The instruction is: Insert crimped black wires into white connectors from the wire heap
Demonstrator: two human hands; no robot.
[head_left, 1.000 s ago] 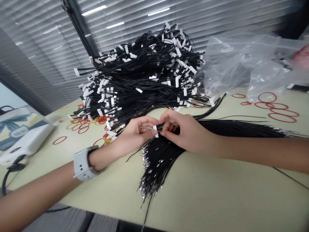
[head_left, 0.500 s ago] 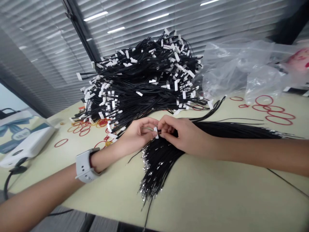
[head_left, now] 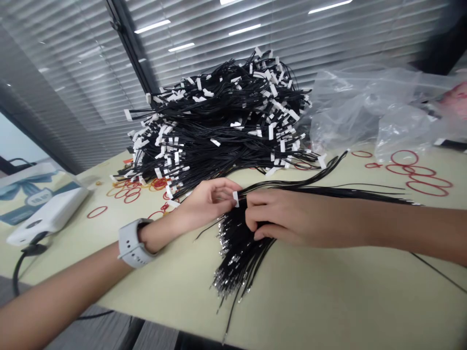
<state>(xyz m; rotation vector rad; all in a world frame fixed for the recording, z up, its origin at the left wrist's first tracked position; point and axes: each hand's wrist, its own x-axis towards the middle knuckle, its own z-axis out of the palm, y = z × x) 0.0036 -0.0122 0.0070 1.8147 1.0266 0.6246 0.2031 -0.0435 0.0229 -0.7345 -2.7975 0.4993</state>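
Observation:
Near the middle of the table, my left hand [head_left: 204, 204] pinches a black cable close to its white label [head_left: 236, 199]. Just to the right, my right hand [head_left: 277, 216] is closed over a bundle of loose black cables [head_left: 242, 240]; what its curled fingers hold, if anything, is hidden. The bundle's silvery ends fan out below the hands toward the front edge. Its other part runs right, partly behind my right forearm. Behind my hands rises a large heap of black cables [head_left: 222, 146] with many white labels.
Clear plastic bags [head_left: 350, 112] lie at the back right, with red rubber bands [head_left: 426, 171] before them. More red and yellow bands [head_left: 127, 189] lie left of the heap. A white device [head_left: 49, 216] with a cord and a patterned box [head_left: 34, 194] stand far left.
My right hand has moved slightly right and down, away from the white label and onto the bundle. My left hand stays at the label. The view has shifted a little.

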